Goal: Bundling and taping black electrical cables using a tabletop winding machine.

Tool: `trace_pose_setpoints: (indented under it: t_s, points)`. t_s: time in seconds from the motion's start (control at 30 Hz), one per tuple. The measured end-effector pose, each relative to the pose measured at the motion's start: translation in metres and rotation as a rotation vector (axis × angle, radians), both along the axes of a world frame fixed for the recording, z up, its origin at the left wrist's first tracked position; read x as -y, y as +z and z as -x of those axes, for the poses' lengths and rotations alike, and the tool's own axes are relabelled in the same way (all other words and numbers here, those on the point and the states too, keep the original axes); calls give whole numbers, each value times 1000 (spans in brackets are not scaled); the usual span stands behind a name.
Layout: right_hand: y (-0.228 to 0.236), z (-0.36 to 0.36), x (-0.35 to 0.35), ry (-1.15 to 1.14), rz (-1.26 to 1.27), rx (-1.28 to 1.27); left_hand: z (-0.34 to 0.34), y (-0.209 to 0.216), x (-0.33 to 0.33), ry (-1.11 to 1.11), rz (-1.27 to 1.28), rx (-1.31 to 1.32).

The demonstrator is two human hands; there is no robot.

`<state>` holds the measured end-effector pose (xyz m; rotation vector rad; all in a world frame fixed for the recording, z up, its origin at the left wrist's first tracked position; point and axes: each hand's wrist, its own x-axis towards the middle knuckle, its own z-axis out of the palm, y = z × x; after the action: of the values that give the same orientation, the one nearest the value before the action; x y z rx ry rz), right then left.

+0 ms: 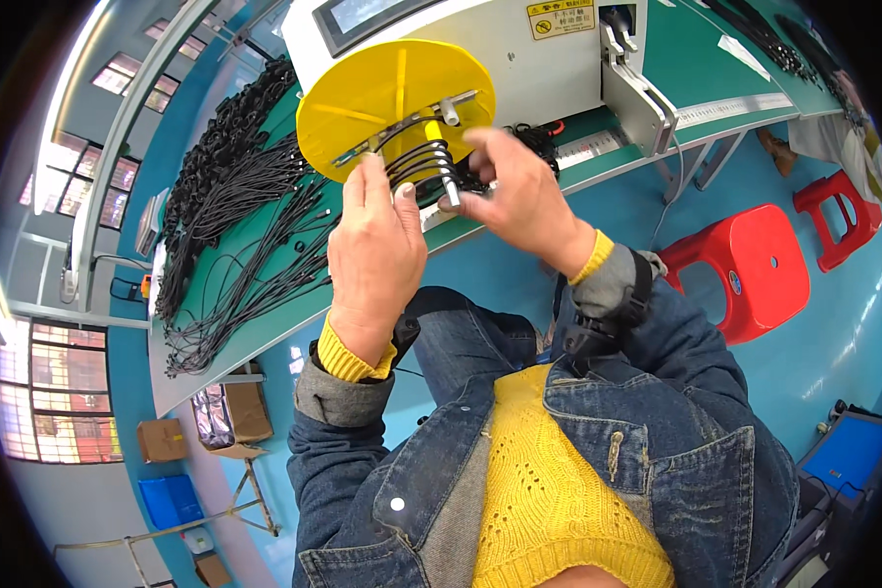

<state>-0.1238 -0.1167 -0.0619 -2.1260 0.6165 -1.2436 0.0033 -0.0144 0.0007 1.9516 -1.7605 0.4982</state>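
A round yellow winding disc (348,93) on the white machine faces me, with a slotted metal bar and pegs across it. Several turns of black cable (419,162) loop round the pegs. At the coil's left end is my left hand (372,260), its fingers pointing up and the cable passing between fingers and thumb. My right hand (529,201) is at the coil's right end, thumb near the tip of a metal peg (451,191). Its thumb and forefinger are apart, and the other fingers curl partly out of sight.
Bundles of black cables (230,176) cover the left of the green table (211,294). A grey metal bracket (647,103) and a ruler strip (730,108) stand right of the machine. Red stools (764,269) are on the blue floor, cardboard boxes (248,412) below left.
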Motion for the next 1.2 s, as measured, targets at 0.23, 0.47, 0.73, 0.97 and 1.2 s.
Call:
trace_pose_setpoints:
  t_s: [0.23,0.47,0.73,0.97,1.2]
  points:
    - [-1,-14,24,119,-22,80,-36,-2,8,-240,-182,-75]
    - [-2,-17,18,229,-190,157,-33,-8,14,-342,-58,-222]
    - [-6,-37,-18,5,-155,252,-20,-3,15,-344,-77,-274]
    - [3,-36,-12,-43,-123,119,-16,-5,15,-283,-67,-190]
    - [-2,-18,-38,-47,-80,134,3,-10,-16,-270,-33,-147]
